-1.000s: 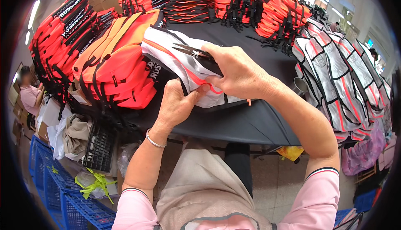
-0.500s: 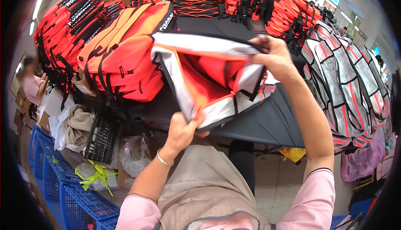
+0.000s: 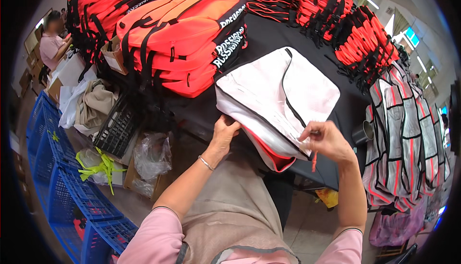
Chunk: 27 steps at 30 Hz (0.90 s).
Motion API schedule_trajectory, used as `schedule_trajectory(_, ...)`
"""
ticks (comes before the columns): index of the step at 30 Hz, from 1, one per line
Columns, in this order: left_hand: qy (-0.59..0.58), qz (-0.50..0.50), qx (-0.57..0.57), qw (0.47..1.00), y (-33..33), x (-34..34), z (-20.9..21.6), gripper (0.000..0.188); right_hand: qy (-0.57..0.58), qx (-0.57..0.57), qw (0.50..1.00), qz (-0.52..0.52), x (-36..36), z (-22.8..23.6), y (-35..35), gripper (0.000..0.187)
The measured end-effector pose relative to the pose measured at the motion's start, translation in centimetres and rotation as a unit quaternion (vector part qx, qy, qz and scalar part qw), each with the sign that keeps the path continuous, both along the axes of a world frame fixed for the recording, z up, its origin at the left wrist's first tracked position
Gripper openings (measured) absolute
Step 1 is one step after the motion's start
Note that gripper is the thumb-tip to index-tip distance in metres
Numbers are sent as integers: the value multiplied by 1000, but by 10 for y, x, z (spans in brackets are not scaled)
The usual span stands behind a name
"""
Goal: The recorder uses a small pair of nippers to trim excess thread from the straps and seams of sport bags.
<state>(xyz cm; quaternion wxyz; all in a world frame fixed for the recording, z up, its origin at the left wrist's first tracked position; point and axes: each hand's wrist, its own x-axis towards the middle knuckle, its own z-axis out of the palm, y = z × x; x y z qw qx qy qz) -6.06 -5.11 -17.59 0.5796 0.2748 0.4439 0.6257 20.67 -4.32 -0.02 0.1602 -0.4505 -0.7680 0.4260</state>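
Observation:
A bag turned inside out (image 3: 254, 84) lies on the black-covered table in front of me, its pale lining outward and its seams bound in black. Its open mouth faces me, with some red-orange fabric showing inside. My left hand (image 3: 224, 133) is closed on the near left edge of the mouth, fingers partly hidden beneath the fabric. At the near right corner, my right hand (image 3: 330, 141) has its fingertips pinched together against the bound seam. Whatever is between them is too small to make out. A short red-orange strip (image 3: 314, 162) hangs just below those fingers.
Finished red-orange bags (image 3: 180, 62) are stacked at left on the black table cover (image 3: 273, 31). More bag piles (image 3: 324, 5) line the back. Pale bag pieces (image 3: 401, 139) hang at right beside a metal cup (image 3: 363, 132). Blue crates (image 3: 62, 192) stand at lower left.
The bag has swung from showing its red interior to lying with the pale lining up. My right hand has come down from its far edge to the near right corner. The view has shifted.

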Motion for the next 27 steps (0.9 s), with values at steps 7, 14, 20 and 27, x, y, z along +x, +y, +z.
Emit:
schedule_trajectory(7,179,132,93,970,6,36,25,27,-31,366,930,-4,-113,-21,22,35)
schedule_trajectory(14,463,88,112,875,-44,-5,13,28,-11,443,892,-93,-69,10,72,9)
schedule_trajectory(20,474,212,99,849,-89,-44,-37,31,9,355,923,-150,-22,10,72,13)
schedule_trajectory(27,-81,-101,-17,991,-83,-54,47,80,150,278,948,-45,-79,-37,-21,10)
